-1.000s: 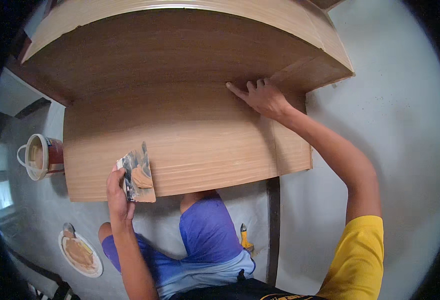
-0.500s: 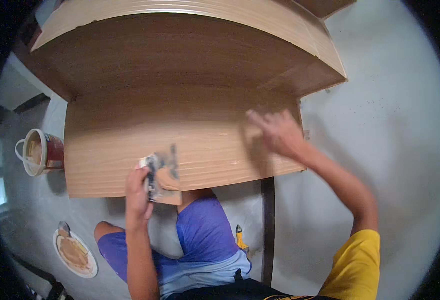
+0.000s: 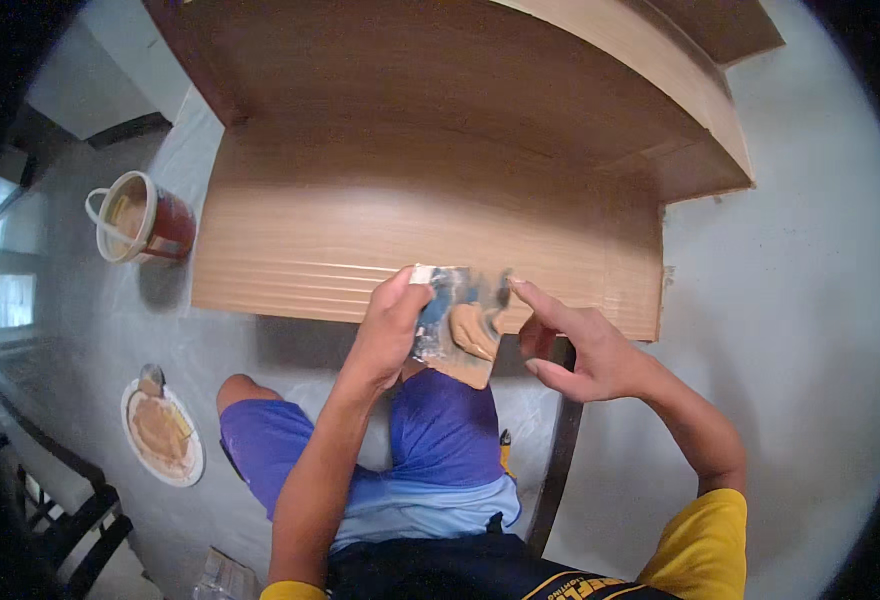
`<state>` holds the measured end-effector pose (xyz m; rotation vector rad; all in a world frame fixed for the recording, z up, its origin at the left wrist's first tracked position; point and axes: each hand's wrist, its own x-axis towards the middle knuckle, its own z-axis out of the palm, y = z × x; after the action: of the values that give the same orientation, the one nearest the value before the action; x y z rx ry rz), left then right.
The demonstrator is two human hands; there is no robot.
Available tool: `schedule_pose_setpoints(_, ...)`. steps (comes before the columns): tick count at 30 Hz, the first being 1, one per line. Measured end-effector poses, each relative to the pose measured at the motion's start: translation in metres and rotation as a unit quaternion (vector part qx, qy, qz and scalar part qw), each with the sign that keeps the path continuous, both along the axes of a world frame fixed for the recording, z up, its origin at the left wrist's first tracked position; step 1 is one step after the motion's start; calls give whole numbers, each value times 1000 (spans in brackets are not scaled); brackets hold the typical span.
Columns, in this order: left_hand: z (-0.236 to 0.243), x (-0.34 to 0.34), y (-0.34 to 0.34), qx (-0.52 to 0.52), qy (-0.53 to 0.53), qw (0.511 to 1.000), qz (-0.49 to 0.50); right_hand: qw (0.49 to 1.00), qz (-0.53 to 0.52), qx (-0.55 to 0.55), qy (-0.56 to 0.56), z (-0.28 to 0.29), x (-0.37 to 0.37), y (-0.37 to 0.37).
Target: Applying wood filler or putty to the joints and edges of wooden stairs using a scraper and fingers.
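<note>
My left hand [image 3: 382,335] grips the edge of a flat, smeared putty board [image 3: 434,340], its thumb on top. On the board sits a mound of tan putty [image 3: 472,332], with dark and white stains around it. My right hand [image 3: 600,352] is at the board's right edge, index finger stretched out and thumb apart. Its fingertip is at a corner of the board with tan putty on it; whether it touches is hard to tell. Both hands are over the front edge of a wood-grain shelf panel [image 3: 360,225].
Upper cabinet boards [image 3: 440,85] rise behind the panel. On the floor at left stand a red-and-white bucket [image 3: 172,225] and a putty-covered white plate [image 3: 198,468] with a scraper [image 3: 151,380]. A yellow-handled tool [image 3: 506,458] lies beside a dark strip [image 3: 560,440]. Dark chair parts [image 3: 95,520] show lower left.
My right hand has come down from above the panel to the board's edge. My left hand and the board have moved right and slightly up in view. The whole view has shifted.
</note>
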<state>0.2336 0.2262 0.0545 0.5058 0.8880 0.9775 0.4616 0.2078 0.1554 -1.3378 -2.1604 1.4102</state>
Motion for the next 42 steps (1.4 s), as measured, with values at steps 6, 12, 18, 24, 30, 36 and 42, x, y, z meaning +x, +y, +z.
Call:
schedule_pose_setpoints(6, -3, -10, 0, 103, 103, 979, -140, 988, 99, -111, -31, -1, -17, 11)
schedule_pose_setpoints(12, 11, -6, -1, 12, -12, 993, -115, 963, 94, -233, 93, -13, -11, 11)
schedule_pose_setpoints(18, -10, -3, -6, -124, -125, 984, -38, 920, 10, -302, 248, -14, -9, 14)
schedule_pose_setpoints(24, -13, -7, -6, -138, -177, 974, -27, 941, 171, 255, -144, -5, -20, 11)
schedule_pose_setpoints(30, 1, -11, 2, -35, -48, 997, -46, 975, 29, 219, -36, -4, -23, 3)
schedule_pose_setpoints(36, -19, -5, 4, 3, 29, 999, -39, 995, -47, 24, 79, -35, -8, 10)
schedule_pose_setpoints(42, -39, -37, 26, -20, 6, 998, 53, 938, -11, 286, -197, -63, 44, 97)
